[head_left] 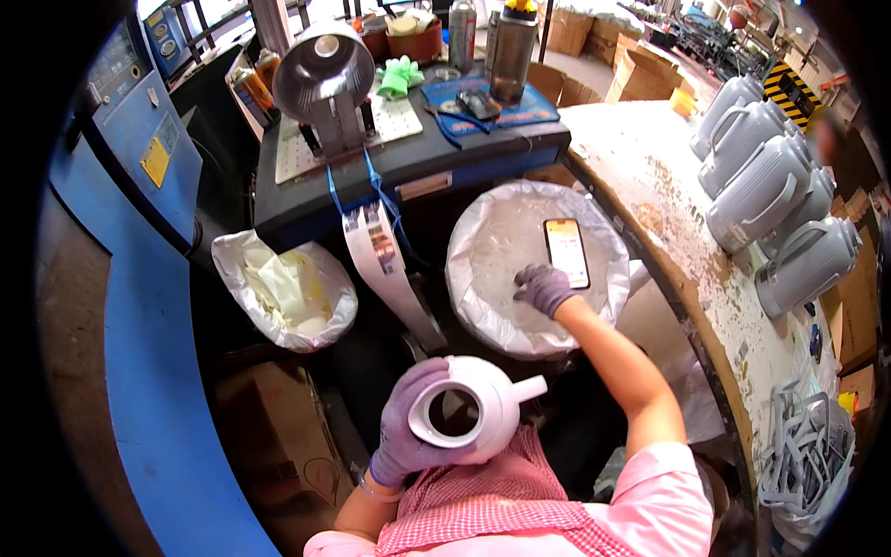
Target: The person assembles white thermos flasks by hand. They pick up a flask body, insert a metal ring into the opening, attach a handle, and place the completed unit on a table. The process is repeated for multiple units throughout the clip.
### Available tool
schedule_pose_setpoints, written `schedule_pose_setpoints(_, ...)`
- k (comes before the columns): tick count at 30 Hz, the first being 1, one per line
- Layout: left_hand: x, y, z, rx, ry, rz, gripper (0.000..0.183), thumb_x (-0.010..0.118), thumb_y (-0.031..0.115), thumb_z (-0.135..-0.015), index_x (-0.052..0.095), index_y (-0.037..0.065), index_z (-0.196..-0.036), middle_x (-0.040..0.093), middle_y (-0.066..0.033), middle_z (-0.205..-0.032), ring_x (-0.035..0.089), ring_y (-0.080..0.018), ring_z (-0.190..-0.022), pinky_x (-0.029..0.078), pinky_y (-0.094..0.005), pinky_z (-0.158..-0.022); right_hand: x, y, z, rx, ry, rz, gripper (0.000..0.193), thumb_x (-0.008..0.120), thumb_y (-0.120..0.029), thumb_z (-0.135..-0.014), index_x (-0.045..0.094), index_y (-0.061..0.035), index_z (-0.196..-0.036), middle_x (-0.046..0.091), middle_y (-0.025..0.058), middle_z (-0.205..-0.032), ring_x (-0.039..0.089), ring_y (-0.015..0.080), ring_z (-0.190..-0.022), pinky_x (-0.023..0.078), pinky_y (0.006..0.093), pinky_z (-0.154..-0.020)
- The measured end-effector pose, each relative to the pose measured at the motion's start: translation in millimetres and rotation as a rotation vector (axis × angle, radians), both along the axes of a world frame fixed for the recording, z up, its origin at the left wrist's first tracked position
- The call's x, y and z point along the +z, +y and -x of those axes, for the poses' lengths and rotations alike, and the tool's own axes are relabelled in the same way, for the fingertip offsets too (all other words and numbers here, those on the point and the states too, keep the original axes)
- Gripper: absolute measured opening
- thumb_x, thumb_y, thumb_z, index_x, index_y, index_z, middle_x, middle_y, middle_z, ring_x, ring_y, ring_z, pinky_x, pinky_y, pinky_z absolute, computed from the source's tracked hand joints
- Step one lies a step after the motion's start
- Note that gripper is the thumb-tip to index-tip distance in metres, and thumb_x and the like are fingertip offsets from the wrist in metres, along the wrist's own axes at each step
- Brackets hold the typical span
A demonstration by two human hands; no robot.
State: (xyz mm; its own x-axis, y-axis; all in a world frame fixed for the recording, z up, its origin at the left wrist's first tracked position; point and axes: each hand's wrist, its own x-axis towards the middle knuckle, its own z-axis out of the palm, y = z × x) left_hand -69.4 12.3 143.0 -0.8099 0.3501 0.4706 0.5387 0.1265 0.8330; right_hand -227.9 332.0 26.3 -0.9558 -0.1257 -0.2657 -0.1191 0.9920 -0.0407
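Observation:
My left hand (406, 429), in a grey-purple glove, is wrapped round a pale jug body (499, 408) at my lap. The jug's round open mouth faces up and its stub handle points right. My right hand (544, 288), in a grey glove, is over a large round bin (461, 306) lined with clear plastic. Its fingers are apart and slightly bent, low at the whitish contents, and I see nothing held in them. Beside that hand a phone (568, 252) with a lit screen lies on the contents, which I cannot make out exactly.
A smaller lined bin (320, 339) holds pale scraps. A strip of labels (380, 249) hangs from the dark bench (408, 172), which bears a metal cylinder fixture (325, 70), pliers (450, 125) and a bottle (512, 56). Several grey jugs (759, 195) stand on the worn table (650, 195); grey handles (803, 450) fill a bag.

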Motion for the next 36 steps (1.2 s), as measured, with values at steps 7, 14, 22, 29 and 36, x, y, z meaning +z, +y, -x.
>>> schedule_pose_setpoints(7,-1.5,0.6,1.9,0.077,0.042,0.006,0.078,0.094,0.033,-0.058,0.062,-0.003,-0.120,0.061,-0.0230,-0.126,0.061,-0.0338,-0.117,0.050,-0.0425,-0.100,39.5,38.4,0.5,-0.344,0.176,0.755,0.034,0.075,-0.032,-0.080,0.075,-0.0038,-0.097,0.072,0.0111,-0.077,0.069,0.0192,-0.074,0.056,0.0321,-0.071)
schedule_pose_setpoints(14,8.8,12.7,-0.5,0.047,0.180,0.096,0.073,0.092,0.028,-0.061,0.062,-0.001,-0.120,0.062,-0.0217,-0.125,0.063,-0.0351,-0.115,0.052,-0.0421,-0.097,101.8,14.3,-65.8,-0.290,0.235,1.166,0.023,0.070,-0.018,-0.086,0.069,-0.0003,-0.101,0.068,0.0033,-0.082,0.064,0.0085,-0.068,0.053,0.0245,-0.061)
schedule_pose_setpoints(22,19.4,22.1,-10.8,0.123,0.272,0.185,0.071,0.093,0.026,-0.061,0.062,0.001,-0.120,0.062,-0.0199,-0.126,0.063,-0.0336,-0.115,0.052,-0.0408,-0.098,178.6,-0.4,-170.7,0.089,0.163,0.873,0.028,0.084,-0.020,-0.077,0.070,0.0003,-0.088,0.069,0.0088,-0.088,0.066,0.0133,-0.082,0.054,0.0290,-0.075)
schedule_pose_setpoints(29,23.1,55.0,-22.3,0.208,0.495,0.190,0.080,0.093,0.030,-0.058,0.059,0.001,-0.123,0.061,-0.0202,-0.125,0.062,-0.0375,-0.113,0.048,-0.0480,-0.099,210.0,-57.9,-228.2,0.085,0.054,1.331,0.034,0.068,-0.001,-0.088,0.066,-0.0052,-0.121,0.071,0.0116,-0.091,0.071,0.0231,-0.079,0.055,0.0298,-0.071)
schedule_pose_setpoints(36,26.9,70.9,-29.7,0.265,0.561,0.247,0.076,0.092,0.032,-0.054,0.064,0.000,-0.117,0.065,-0.0174,-0.122,0.063,-0.0362,-0.113,0.046,-0.0478,-0.103,185.6,-69.4,-209.4,0.472,0.337,0.556,0.020,0.064,-0.015,-0.085,0.066,-0.0105,-0.104,0.069,0.0117,-0.095,0.071,0.0317,-0.083,0.057,0.0432,-0.072)
